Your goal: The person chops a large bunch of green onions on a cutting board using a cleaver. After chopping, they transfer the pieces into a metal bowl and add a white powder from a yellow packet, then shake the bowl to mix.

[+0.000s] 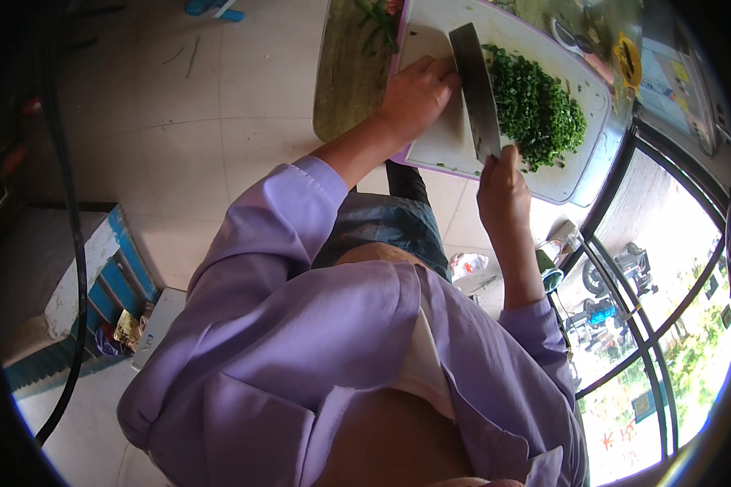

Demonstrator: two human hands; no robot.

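A white cutting board (426,137) with a purple edge lies before me on a wooden table. My right hand (505,189) grips the handle of a cleaver (475,85), whose broad metal blade points away from me. Chopped green leaves, seemingly scallions or chives (536,112), are heaped on the board just right of the blade. At the left of the blade, my left hand (420,94) rests on the board with its fingers bent and the fingertips close to the steel. Whether anything lies under those fingers is hidden.
Uncut green stalks (377,24) lie on the tabletop (350,85) left of the board. Scissors (569,39) and a yellow object (628,59), perhaps a tape roll, are beyond its right edge. A dark-framed window or glass door (649,344) stands at the right.
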